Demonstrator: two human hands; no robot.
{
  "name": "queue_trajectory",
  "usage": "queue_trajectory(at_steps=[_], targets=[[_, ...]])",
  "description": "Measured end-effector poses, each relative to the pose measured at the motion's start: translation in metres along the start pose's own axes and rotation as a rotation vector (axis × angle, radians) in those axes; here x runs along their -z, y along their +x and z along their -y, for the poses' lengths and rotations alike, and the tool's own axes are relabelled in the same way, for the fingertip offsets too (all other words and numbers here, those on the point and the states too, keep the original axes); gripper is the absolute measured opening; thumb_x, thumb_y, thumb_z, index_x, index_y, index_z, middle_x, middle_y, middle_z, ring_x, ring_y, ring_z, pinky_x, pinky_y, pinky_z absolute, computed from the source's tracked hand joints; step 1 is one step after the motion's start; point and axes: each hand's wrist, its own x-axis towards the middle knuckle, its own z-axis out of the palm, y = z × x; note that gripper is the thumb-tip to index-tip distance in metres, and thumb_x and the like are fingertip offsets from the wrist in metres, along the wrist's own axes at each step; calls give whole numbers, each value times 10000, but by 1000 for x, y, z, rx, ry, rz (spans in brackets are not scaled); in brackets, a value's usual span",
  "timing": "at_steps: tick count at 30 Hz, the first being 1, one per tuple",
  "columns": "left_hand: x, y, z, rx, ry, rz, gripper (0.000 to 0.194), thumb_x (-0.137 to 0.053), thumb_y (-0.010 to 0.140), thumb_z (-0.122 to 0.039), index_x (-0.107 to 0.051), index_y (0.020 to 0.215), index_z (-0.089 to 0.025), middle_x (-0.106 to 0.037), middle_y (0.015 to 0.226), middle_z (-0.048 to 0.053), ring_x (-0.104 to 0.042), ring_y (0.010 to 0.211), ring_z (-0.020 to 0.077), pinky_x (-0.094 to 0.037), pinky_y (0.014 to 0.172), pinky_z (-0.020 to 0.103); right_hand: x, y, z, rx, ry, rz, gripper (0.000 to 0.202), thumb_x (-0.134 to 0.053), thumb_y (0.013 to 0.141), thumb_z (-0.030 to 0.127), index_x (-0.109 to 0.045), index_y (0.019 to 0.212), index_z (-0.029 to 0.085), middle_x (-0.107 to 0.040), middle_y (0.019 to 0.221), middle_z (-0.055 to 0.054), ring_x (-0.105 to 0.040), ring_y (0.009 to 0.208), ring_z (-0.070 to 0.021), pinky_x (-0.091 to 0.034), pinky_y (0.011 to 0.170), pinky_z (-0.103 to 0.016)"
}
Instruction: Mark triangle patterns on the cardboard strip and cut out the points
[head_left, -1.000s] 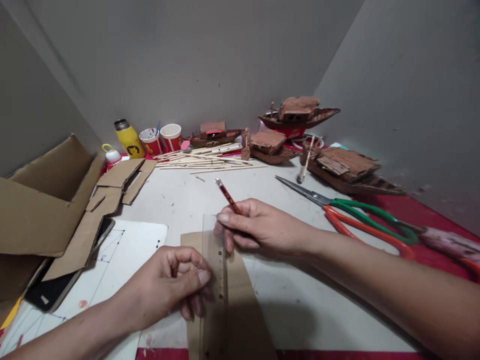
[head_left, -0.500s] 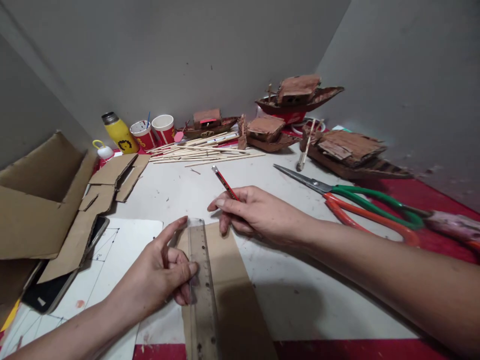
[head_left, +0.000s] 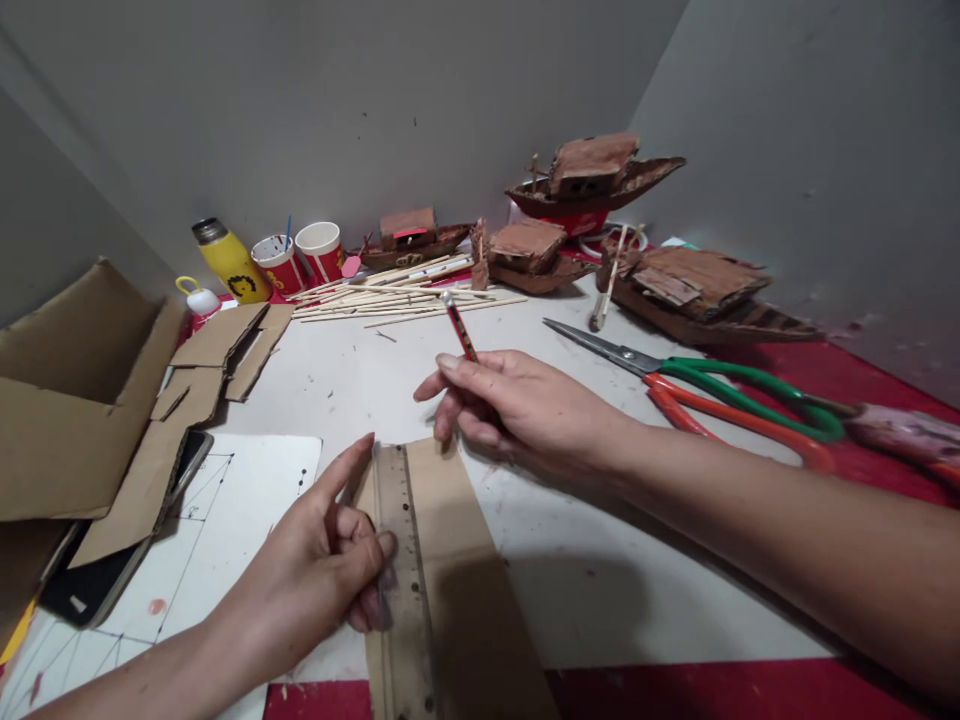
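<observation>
A clear plastic ruler lies lengthwise along a strip of brown cardboard in front of me. My left hand grips the ruler's left edge between thumb and curled fingers, its index finger stretched to the ruler's far end. In my right hand is a red and black pencil, its blunt end pointing up and away. That hand hovers at the far end of the cardboard, its fingertips close to the edge. The pencil's writing tip is hidden by the hand.
Large scissors with green and orange handles lie at right. Several model boats and thin wooden sticks stand along the back, beside paper cups and a yellow bottle. At left are a cardboard box, a phone and a drawn sheet.
The pencil has turned more upright in my right hand, which has risen slightly. My left hand stays on the ruler. The view has shifted a little.
</observation>
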Motion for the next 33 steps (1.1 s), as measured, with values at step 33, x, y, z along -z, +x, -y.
queue_trajectory(at_steps=[33], targets=[[0,1,-4,54,89,-13,988,-725,860,-363,-60,1588,-321,-608,567,-76,-615,414,150,-424,387,200,-16,-34,-29,-29,162,-224,128,-736,744,247,-624,750,184,-660,650,-6,-565,512,-104,-450,420,-197]])
